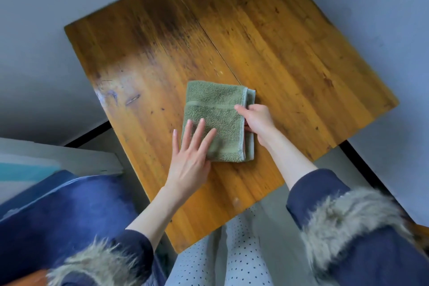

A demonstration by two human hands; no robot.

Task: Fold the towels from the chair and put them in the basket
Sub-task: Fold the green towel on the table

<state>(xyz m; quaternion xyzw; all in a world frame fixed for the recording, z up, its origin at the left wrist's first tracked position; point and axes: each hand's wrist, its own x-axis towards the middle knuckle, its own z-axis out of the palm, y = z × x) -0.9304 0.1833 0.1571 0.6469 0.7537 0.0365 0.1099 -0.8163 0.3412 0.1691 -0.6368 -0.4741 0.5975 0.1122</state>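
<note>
Your fur-trimmed sleeves [343, 220] fill the bottom of the frame. Mid-frame, your left hand [190, 158] lies flat on the folded green towel [216, 121] on the table [290, 53]; your right hand [255, 121] pinches its right edge. Lift by that edge alone and the layers may fall open. No basket shows; the chair is hard to make out.

A worn wooden table [267, 37] fills the frame's centre. A folded green towel [216, 109] lies flat on it, just below the middle.
</note>
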